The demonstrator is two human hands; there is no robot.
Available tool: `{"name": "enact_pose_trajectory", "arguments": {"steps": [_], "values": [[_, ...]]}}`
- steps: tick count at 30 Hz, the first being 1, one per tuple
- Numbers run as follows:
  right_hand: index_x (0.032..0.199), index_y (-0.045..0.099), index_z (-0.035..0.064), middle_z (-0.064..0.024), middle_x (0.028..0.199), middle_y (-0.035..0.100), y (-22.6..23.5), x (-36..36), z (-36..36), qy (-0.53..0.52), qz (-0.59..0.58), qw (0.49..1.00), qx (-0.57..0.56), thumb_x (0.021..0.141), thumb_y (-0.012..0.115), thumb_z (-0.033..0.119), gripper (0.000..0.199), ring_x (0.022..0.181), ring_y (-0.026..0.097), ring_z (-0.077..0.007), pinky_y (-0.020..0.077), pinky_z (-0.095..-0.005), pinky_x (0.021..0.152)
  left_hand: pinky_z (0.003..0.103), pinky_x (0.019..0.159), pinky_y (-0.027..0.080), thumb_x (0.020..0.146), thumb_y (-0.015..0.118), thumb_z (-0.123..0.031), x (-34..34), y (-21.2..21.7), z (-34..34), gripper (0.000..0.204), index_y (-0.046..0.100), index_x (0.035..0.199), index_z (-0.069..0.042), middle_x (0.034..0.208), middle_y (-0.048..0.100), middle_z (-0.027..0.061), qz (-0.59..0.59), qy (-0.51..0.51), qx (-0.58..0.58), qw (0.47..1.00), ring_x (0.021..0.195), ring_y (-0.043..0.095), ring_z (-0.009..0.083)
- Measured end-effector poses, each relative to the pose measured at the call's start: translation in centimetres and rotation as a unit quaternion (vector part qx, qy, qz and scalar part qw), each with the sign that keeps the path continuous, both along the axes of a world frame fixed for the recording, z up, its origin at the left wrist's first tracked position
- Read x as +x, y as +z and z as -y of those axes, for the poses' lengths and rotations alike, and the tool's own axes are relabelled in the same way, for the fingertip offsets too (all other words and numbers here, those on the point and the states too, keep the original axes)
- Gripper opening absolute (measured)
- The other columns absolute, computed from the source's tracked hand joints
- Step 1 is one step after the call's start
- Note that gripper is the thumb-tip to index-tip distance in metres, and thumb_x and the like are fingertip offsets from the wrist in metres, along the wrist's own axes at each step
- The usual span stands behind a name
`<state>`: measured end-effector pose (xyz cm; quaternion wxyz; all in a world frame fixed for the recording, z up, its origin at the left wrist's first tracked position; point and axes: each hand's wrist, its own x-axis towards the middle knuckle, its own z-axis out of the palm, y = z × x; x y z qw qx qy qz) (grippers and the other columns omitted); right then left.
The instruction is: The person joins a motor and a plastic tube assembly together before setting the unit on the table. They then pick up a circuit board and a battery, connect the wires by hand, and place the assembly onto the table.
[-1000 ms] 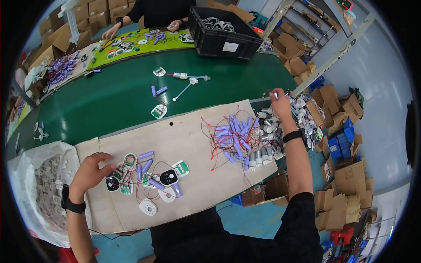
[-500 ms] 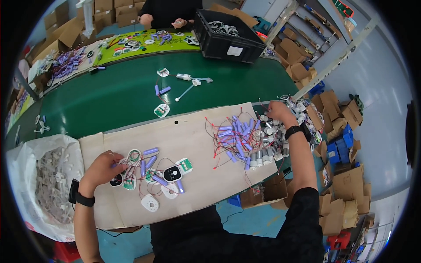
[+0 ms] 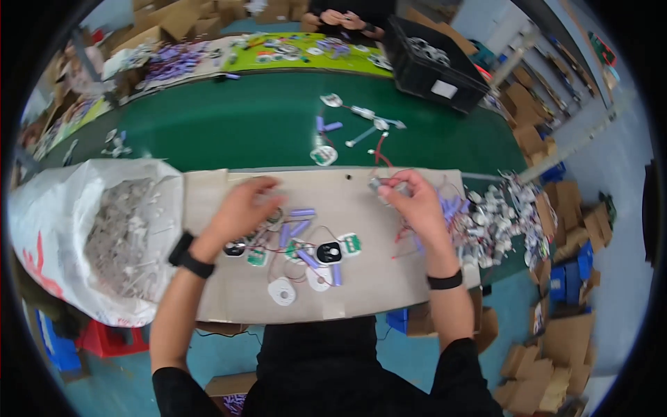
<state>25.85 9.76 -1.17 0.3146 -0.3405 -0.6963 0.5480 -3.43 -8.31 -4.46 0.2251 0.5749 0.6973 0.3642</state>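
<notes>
My right hand [image 3: 413,201] pinches a small silver motor [image 3: 376,183] with red wires, held above the cardboard sheet [image 3: 368,292]. With fingers apart and holding nothing, my left hand [image 3: 243,212] hovers over a cluster of wired parts. That cluster has purple battery cells [image 3: 303,213], green circuit boards [image 3: 351,243], a black-faced oval cover [image 3: 328,251] and white round plates [image 3: 282,291]. Beside my right wrist, a heap of purple cells [image 3: 453,207] with red wires is partly hidden. Further right lies a pile of silver-and-white motors [image 3: 490,226].
A white plastic bag [image 3: 42,229] of translucent parts stands at the left. On the green table [image 3: 236,125] lies a wired assembly with a white rod [image 3: 361,136]. Beyond, a black crate [image 3: 434,76] stands near a co-worker's hands [image 3: 344,19]. Cardboard boxes [image 3: 566,347] crowd the right.
My right hand has come left from the motor pile, now carrying a motor with red wires. My left hand has lifted off the wired parts and opened. The whole view has shifted.
</notes>
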Motion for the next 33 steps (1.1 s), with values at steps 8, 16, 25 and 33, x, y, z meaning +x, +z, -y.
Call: {"name": "enact_pose_trajectory", "arguments": {"steps": [8, 16, 25, 33], "values": [[0.120, 0.057, 0.0062, -0.0017, 0.129, 0.052, -2.7, -8.5, 3.4, 0.124, -0.087, 0.988, 0.036, 0.092, 0.067, 0.010, 0.031, 0.091, 0.054, -0.0094, 0.0461, -0.0235, 0.068, 0.029, 0.085, 0.057, 0.098, 0.062, -0.024, 6.8, 1.1, -4.3, 0.050, 0.045, 0.140, -0.001, 0.110, 0.066, 0.0081, 0.553, 0.040, 0.092, 0.827, 0.101, 0.065, 0.0130], [0.120, 0.061, 0.0049, 0.0001, 0.105, 0.062, -1.4, -9.3, 1.1, 0.128, -0.043, 0.990, 0.046, 0.093, 0.067, 0.014, 0.029, 0.089, 0.054, -0.0081, 0.0455, -0.0228, 0.073, 0.024, 0.061, 0.050, 0.099, 0.058, -0.023, 7.0, 2.1, -3.9, 0.039, 0.053, 0.132, -0.003, 0.084, 0.066, 0.0042, 0.245, 0.057, 0.019, 0.968, 0.072, 0.063, 0.0104], [0.102, 0.071, 0.0043, 0.0065, 0.073, 0.057, 0.1, -8.4, 0.6, 0.047, 0.002, 0.998, 0.047, 0.091, 0.071, 0.021, 0.020, 0.065, 0.048, -0.0016, 0.0379, -0.0201, 0.055, 0.026, 0.057, 0.047, 0.101, 0.049, -0.024, 4.4, 2.4, -3.9, 0.024, 0.054, 0.115, -0.005, 0.091, 0.062, 0.0045, 0.422, 0.145, 0.043, 0.894, 0.064, 0.059, 0.0113], [0.099, 0.071, 0.0021, 0.0039, 0.071, 0.060, 0.2, -8.6, 1.8, 0.032, 0.010, 0.999, 0.015, 0.091, 0.071, 0.022, 0.021, 0.057, 0.054, -0.0038, 0.0387, -0.0207, 0.049, 0.024, 0.048, 0.047, 0.101, 0.057, -0.028, 6.0, 3.9, -3.4, 0.028, 0.058, 0.112, -0.003, 0.091, 0.056, 0.0042, 0.378, 0.131, 0.030, 0.916, 0.058, 0.058, 0.0088]]}}
